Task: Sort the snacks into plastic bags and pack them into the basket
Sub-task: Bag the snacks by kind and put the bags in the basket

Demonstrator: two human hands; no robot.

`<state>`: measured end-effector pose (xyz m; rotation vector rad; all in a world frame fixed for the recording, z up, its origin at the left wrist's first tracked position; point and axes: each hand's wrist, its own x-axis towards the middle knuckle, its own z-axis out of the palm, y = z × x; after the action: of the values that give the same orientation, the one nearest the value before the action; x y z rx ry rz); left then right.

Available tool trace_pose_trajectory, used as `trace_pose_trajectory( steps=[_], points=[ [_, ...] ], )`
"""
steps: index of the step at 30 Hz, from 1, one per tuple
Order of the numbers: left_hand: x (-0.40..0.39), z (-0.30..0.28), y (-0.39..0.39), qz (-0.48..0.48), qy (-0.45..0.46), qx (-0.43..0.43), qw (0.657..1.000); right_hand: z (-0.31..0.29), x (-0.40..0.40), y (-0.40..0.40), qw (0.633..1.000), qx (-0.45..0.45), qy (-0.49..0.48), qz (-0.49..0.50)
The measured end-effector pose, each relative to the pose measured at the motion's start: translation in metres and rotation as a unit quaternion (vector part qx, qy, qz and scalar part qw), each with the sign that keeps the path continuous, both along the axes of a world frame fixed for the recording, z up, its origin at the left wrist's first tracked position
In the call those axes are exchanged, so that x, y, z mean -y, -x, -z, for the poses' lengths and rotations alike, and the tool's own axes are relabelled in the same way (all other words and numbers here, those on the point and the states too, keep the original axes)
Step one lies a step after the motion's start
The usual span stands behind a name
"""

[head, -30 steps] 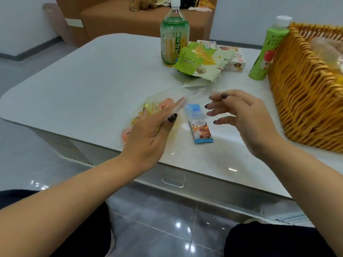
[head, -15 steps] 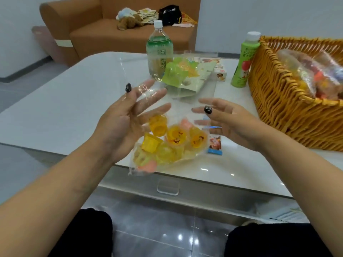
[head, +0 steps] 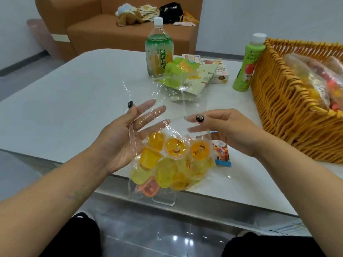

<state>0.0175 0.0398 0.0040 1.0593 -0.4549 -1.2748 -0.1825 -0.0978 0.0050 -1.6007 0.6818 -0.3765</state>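
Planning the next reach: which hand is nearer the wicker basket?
Right. The right hand is just beside the basket; the left hand is farther away, beyond the jelly bag.

clear plastic bag hanging upright over the table edge, yellow and orange jelly cups bunched at its bottom, woven wicker basket on the right already holding filled bags.
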Motion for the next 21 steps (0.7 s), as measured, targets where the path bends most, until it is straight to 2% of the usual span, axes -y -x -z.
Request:
trace_pose_trajectory(
  steps=[3,8,15,21],
  points=[
    [-0.001,-0.002,-0.004,0.020,-0.003,0.018,1.000,0.001,0.004,-0.006,0.998,0.045,-0.049,0.009],
    [-0.005,-0.002,-0.006,0.051,0.003,0.009,0.999,0.001,0.010,-0.014,0.984,0.073,-0.142,-0.079],
    [-0.009,-0.002,-0.010,0.065,0.020,0.014,0.998,-0.006,0.003,-0.024,0.990,0.119,-0.075,-0.022],
    [-0.011,-0.001,-0.025,0.080,0.015,0.063,0.995,-0.007,0.011,-0.017,0.993,0.094,-0.040,0.054]
  ],
)
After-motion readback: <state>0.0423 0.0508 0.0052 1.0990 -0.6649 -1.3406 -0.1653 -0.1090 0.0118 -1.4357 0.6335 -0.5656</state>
